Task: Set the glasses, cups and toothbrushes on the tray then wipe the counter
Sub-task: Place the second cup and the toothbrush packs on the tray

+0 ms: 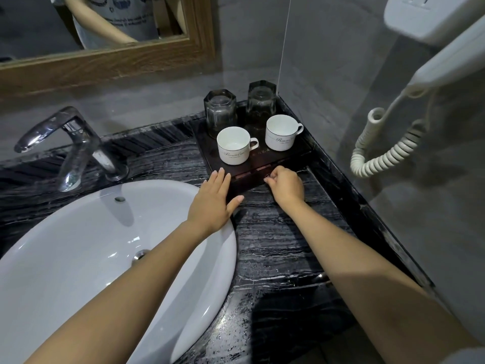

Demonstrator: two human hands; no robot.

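A dark tray (286, 157) sits in the far right corner of the black marble counter (275, 248). On it stand two upturned smoky glasses (220, 109) (261, 101) at the back and two white cups (233, 145) (280, 132) in front. Dark boxed items (249, 177), seemingly toothbrush packs, lie along the tray's near edge. My left hand (214, 199) rests flat with fingers spread at the tray's near left corner. My right hand (284, 183) has its fingers curled at the near edge by those items; what it pinches is unclear.
A white oval basin (78, 258) fills the left, with a chrome tap (70, 143) behind it. A wood-framed mirror (105, 61) hangs above. A white wall hairdryer (441, 53) with a coiled cord (378, 151) hangs on the right wall.
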